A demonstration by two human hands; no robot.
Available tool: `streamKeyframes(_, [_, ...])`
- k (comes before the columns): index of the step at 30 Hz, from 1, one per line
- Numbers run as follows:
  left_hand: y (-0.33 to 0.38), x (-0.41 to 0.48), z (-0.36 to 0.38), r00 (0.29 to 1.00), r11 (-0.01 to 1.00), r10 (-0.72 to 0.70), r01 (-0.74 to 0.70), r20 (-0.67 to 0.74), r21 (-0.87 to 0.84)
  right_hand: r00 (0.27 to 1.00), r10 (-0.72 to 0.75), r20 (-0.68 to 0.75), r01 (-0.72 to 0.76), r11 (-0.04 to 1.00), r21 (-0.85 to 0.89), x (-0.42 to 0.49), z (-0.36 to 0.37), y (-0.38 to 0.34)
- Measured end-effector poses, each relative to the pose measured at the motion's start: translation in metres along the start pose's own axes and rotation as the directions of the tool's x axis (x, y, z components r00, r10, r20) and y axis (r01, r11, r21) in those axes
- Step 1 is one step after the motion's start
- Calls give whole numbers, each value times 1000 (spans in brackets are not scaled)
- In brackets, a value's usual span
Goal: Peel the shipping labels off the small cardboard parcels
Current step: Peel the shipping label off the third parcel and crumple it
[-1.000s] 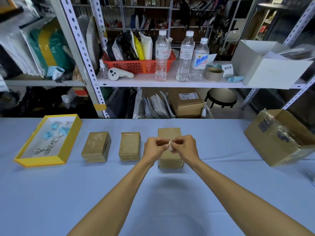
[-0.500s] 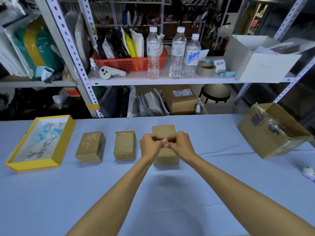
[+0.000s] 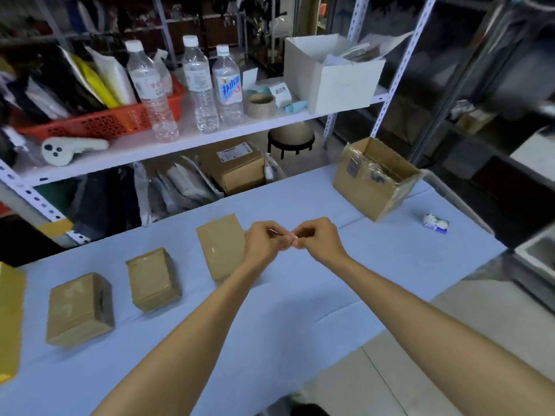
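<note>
Three small brown cardboard parcels lie in a row on the blue table: the left parcel [image 3: 79,309], the middle parcel [image 3: 152,279] and the right parcel [image 3: 222,246]. My left hand [image 3: 264,243] and my right hand [image 3: 318,238] meet fingertip to fingertip just right of the right parcel, above the table. Between the fingertips sits a small crumpled piece of peeled label [image 3: 285,237], mostly hidden, with both hands pinched on it. No labels show on the parcels' top faces.
A yellow tray [image 3: 10,313] shows at the left edge. An open cardboard box [image 3: 375,178] stands at the back right, with a small blue-white packet [image 3: 435,225] near it. Shelves behind hold water bottles [image 3: 201,85], a red basket [image 3: 99,121] and a white box [image 3: 333,73]. The table's right edge drops to the floor.
The view has swung to the right and tilted, so the tray slid almost out of frame. My hands stay pinched together and now sit right of the third parcel instead of over it.
</note>
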State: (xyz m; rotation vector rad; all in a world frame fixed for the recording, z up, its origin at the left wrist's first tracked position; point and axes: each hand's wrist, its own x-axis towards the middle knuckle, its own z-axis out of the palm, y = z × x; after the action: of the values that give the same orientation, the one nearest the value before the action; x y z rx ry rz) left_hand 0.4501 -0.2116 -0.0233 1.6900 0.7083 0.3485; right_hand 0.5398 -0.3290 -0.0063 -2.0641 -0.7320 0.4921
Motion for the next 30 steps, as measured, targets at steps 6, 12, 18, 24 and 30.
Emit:
streamKeyframes(6, [25, -1, 70, 948, 979, 120, -163, 294, 124, 949, 201, -244, -179, 978, 108, -43, -51, 38])
streamKeyframes(12, [50, -16, 147, 900, 927, 219, -312, 377, 207, 855, 329, -400, -266, 941, 207, -74, -113, 71])
streamKeyframes(18, [71, -23, 201, 902, 903, 229, -337, 366, 266, 849, 296, -438, -243, 954, 174, -78, -156, 99])
streamKeyframes(24, [79, -7, 210, 961, 910, 175, -241, 216, 338, 915, 220, -338, -184, 974, 136, -42, -176, 103])
streamKeyframes(30, [85, 36, 197, 965, 932, 99, -175, 242, 318, 922, 194, -336, -167, 980, 109, 3, -170, 94])
